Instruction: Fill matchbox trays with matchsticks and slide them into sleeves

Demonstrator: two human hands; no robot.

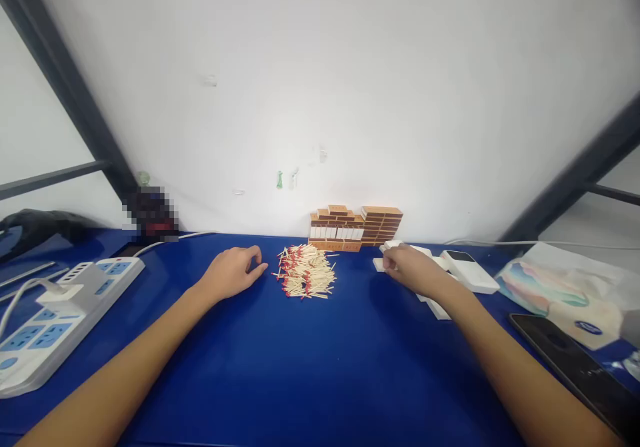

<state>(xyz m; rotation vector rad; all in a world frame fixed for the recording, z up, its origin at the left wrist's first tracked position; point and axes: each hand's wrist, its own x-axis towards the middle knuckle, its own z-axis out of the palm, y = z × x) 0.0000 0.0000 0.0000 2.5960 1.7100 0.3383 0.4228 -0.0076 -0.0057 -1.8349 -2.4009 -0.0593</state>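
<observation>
A loose heap of red-tipped matchsticks (306,272) lies on the blue tabletop (300,367) in the middle. Left of it, my left hand (233,272) rests by the table with nothing in it, fingers curled, thumb and forefinger apart. On the other side, my right hand (413,268) is over several small white matchbox trays (439,307), its fingers closed on one white tray (379,264) at the near edge of that group. My hand hides part of these trays. Behind the heap, brown matchboxes (383,220) are stacked against the wall, some with white ends showing.
At left stand a white power strip (100,294) and a plugged-in charger (75,294). To the right are a white device with a dark screen (470,272), a tissue pack (565,294) and a black phone (570,360). A white wall (350,100) closes the back.
</observation>
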